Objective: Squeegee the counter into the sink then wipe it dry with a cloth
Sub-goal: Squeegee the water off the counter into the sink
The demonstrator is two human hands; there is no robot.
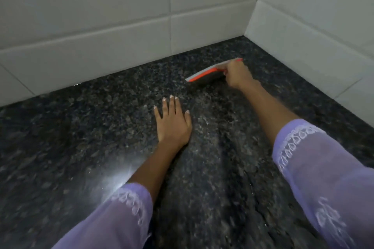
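Now our right hand point(235, 75) is clamped on the squeegee point(204, 75) upper right of centre; our left hand point(172, 121) lies flat, fingers apart, on the worktop point(81, 127).

That counter point(101, 127) is looking like polished dark granite, speckled black and grey, and it's throwing back a bright glossy glare near its front edge, with pale smeary streaks showing down the middle. The wall tiles point(101, 6) behind it and along the right edge are coming across as smooth glazed white ceramic with a soft sheen, and the squeegee point(204, 74) near the back right corner is looking like orange and grey plastic with a dark blade. The sleeves point(323, 168) are looking like thin, slightly sheer lilac cloth with white lacy embroidery at the cuffs.
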